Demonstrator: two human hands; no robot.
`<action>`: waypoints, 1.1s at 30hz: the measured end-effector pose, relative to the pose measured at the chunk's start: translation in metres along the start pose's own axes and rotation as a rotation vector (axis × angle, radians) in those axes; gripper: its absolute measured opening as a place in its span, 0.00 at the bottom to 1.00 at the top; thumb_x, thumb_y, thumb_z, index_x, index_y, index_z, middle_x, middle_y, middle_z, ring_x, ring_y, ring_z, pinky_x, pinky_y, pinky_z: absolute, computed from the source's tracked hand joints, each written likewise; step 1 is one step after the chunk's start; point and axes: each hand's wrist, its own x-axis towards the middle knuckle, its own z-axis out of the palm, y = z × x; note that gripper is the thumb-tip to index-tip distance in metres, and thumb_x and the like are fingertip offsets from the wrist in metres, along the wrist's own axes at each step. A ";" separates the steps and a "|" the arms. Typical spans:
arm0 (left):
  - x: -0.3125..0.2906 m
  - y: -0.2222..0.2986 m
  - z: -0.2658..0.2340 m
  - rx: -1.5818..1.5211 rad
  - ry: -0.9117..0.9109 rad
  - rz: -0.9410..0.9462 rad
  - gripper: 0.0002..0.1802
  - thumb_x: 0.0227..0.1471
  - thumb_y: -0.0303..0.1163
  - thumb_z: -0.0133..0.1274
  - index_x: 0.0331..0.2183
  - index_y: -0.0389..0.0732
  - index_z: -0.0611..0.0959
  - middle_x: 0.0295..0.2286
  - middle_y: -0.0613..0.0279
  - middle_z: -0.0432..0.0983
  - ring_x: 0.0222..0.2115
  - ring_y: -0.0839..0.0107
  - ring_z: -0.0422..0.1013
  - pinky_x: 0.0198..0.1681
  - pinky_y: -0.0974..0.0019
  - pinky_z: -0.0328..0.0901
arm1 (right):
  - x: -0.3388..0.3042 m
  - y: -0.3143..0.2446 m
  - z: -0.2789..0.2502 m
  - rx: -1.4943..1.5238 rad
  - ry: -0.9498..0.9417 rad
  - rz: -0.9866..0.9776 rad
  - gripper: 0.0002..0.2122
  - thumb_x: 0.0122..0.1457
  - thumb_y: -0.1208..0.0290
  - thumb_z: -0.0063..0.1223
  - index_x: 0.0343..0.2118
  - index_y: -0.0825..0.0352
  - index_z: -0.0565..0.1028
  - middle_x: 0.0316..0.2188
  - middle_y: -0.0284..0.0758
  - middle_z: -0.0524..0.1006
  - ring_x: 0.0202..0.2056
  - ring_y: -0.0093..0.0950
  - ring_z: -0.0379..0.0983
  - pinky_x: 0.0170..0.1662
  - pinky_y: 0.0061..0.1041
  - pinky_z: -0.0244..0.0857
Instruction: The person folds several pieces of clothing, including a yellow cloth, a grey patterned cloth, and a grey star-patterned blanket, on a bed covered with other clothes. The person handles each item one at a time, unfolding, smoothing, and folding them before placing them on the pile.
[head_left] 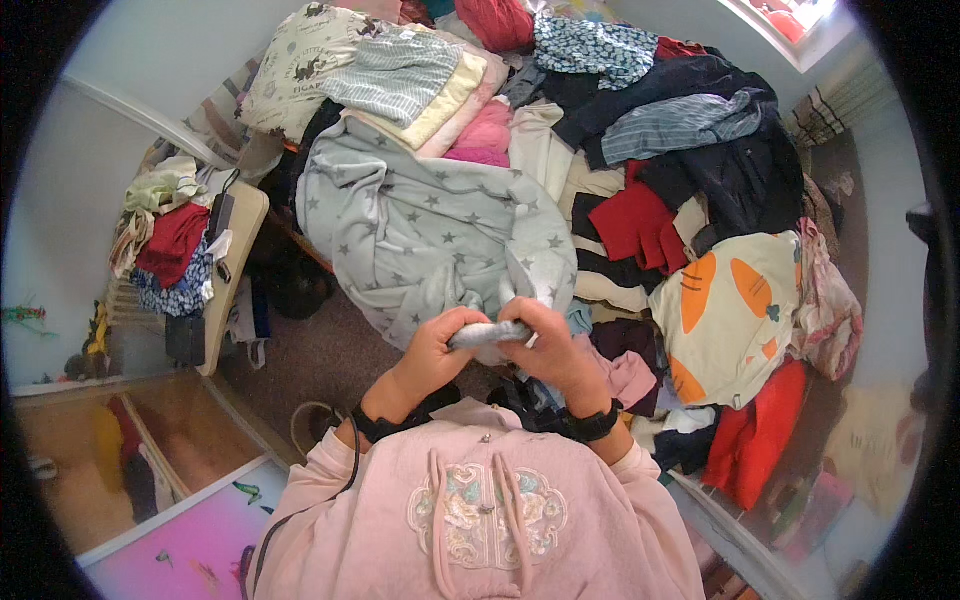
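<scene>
A light grey fleece blanket (420, 225) with darker grey stars lies spread in folds in front of me, over the near middle of the clothes pile. Close to my body, my left hand (432, 352) is closed on a thick, bunched edge of this blanket. My right hand (548, 345) grips the same edge a short way to the right, its thumb along the fold. Between the two hands the rolled edge runs nearly level. Both wrists wear dark bands.
Folded striped cloth (400, 75) and a printed pillow (305, 70) lie at the far left of the pile. A cream cloth with orange carrots (735, 315) and red trousers (755, 440) lie right. A small table (235, 270) with clothes stands left, near an open drawer (200, 440).
</scene>
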 end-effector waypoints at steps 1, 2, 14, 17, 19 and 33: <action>-0.003 0.002 0.001 -0.039 -0.010 -0.081 0.10 0.46 0.25 0.51 0.35 0.37 0.76 0.29 0.62 0.72 0.29 0.71 0.67 0.34 0.71 0.62 | -0.002 0.002 0.002 0.069 -0.087 0.028 0.11 0.43 0.75 0.56 0.32 0.67 0.69 0.27 0.36 0.71 0.29 0.35 0.66 0.35 0.26 0.59; -0.007 0.005 0.002 -0.080 -0.013 -0.153 0.10 0.45 0.24 0.51 0.35 0.36 0.76 0.27 0.60 0.72 0.27 0.71 0.68 0.32 0.71 0.62 | -0.002 0.006 0.001 0.133 -0.088 0.011 0.10 0.45 0.74 0.53 0.32 0.68 0.69 0.28 0.36 0.71 0.31 0.33 0.66 0.37 0.26 0.59; -0.057 0.098 -0.072 -0.161 -0.493 0.177 0.13 0.49 0.32 0.48 0.37 0.36 0.77 0.25 0.55 0.71 0.23 0.56 0.69 0.27 0.65 0.63 | 0.031 0.091 0.022 0.045 -0.202 0.272 0.18 0.58 0.61 0.42 0.43 0.73 0.69 0.40 0.46 0.72 0.41 0.37 0.69 0.47 0.28 0.61; -0.066 0.116 -0.073 -0.278 -0.585 0.356 0.15 0.51 0.32 0.44 0.39 0.35 0.76 0.27 0.54 0.70 0.24 0.55 0.68 0.24 0.63 0.63 | 0.060 0.118 0.041 0.025 -0.162 0.364 0.22 0.56 0.58 0.44 0.46 0.72 0.67 0.39 0.48 0.72 0.38 0.36 0.71 0.43 0.28 0.64; -0.072 0.128 -0.073 -0.293 -0.683 0.462 0.16 0.51 0.31 0.44 0.40 0.32 0.75 0.27 0.52 0.69 0.23 0.55 0.67 0.23 0.62 0.62 | 0.078 0.131 0.054 0.014 -0.194 0.564 0.25 0.54 0.55 0.47 0.48 0.71 0.65 0.39 0.50 0.72 0.37 0.36 0.72 0.40 0.28 0.66; -0.100 0.152 -0.065 -0.431 -0.670 0.792 0.17 0.54 0.27 0.36 0.41 0.25 0.70 0.25 0.55 0.64 0.21 0.65 0.64 0.19 0.67 0.57 | 0.096 0.140 0.215 -0.864 -0.887 0.548 0.45 0.41 0.47 0.56 0.59 0.64 0.47 0.54 0.52 0.55 0.55 0.50 0.52 0.51 0.41 0.57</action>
